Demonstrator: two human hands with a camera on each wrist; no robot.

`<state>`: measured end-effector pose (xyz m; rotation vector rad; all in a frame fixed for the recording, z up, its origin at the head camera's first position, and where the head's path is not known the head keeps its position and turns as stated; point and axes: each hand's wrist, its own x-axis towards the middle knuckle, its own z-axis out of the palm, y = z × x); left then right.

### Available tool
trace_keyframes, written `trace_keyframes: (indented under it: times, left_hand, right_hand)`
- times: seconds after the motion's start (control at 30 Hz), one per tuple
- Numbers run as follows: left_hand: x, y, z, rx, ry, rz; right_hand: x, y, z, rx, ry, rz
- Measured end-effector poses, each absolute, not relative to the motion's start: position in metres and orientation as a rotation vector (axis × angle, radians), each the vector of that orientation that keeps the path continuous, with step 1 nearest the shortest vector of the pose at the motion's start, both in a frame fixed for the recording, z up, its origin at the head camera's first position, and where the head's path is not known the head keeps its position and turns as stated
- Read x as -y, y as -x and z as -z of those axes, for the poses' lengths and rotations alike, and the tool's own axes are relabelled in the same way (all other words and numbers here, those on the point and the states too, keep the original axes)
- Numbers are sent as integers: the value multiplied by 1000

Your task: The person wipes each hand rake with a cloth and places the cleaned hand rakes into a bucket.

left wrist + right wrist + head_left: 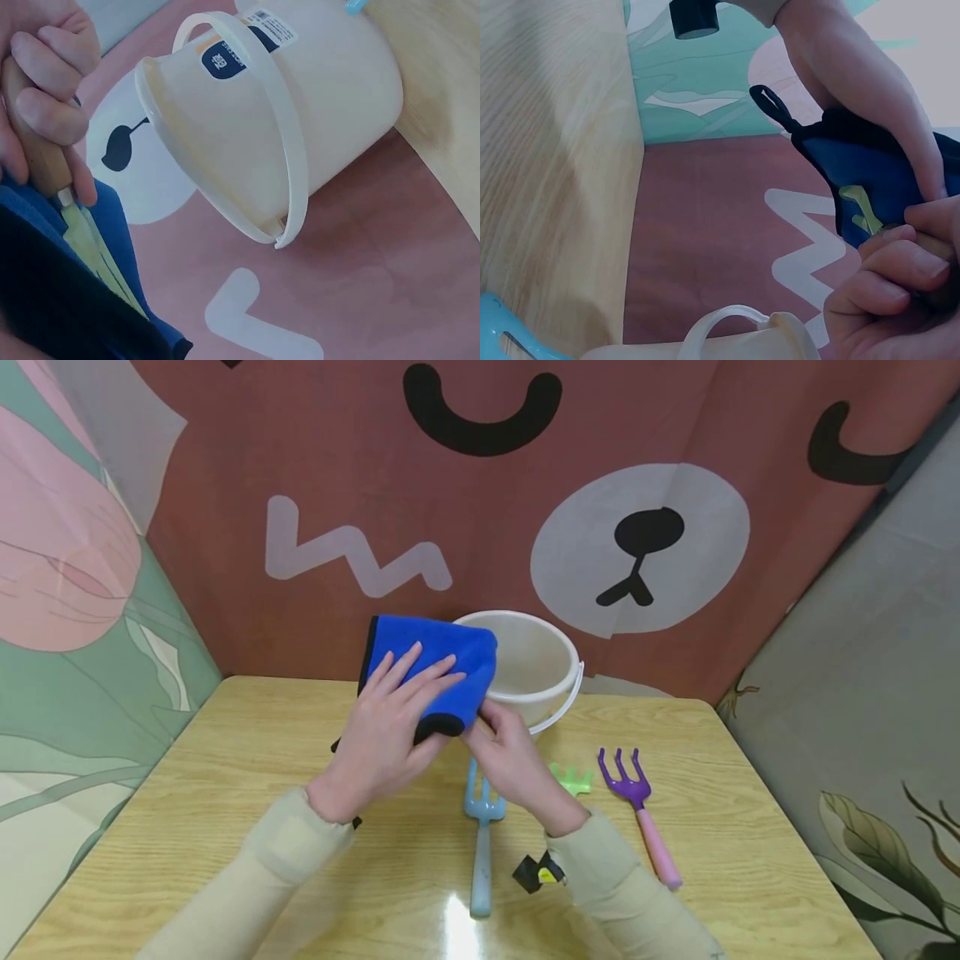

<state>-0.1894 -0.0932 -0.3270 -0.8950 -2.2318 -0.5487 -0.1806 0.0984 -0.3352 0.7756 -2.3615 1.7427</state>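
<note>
In the head view my left hand (386, 727) lies with spread fingers over a blue cloth (468, 647) with black edging; its thumb is on the other side, so the cloth is held between them. My right hand (513, 756) grips the wooden handle (37, 142) of a small garden tool, seen in the left wrist view. The tool's yellow-green prongs (101, 251) lie against the cloth and are partly covered by it. Just behind the hands stands a white bucket (517, 697) with its handle hanging down on the right.
A light blue hand fork (482, 860) lies on the wooden table (247, 735) below my hands. To its right are a green rake head (576, 781), partly hidden by my right hand, and a purple fork (630, 789) with a pink handle. A brown curtain (337, 635) hangs behind the table.
</note>
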Motion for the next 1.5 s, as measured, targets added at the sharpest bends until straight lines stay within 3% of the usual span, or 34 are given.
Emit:
trace_keyframes:
  times: [1.03, 1.5]
  left_hand:
    - [125, 210, 320, 2338, 642, 819]
    - [137, 207, 314, 2325, 302, 1468]
  right_hand:
    - [-94, 174, 332, 2468, -674, -1704]
    - [-96, 175, 333, 2464, -652, -1763]
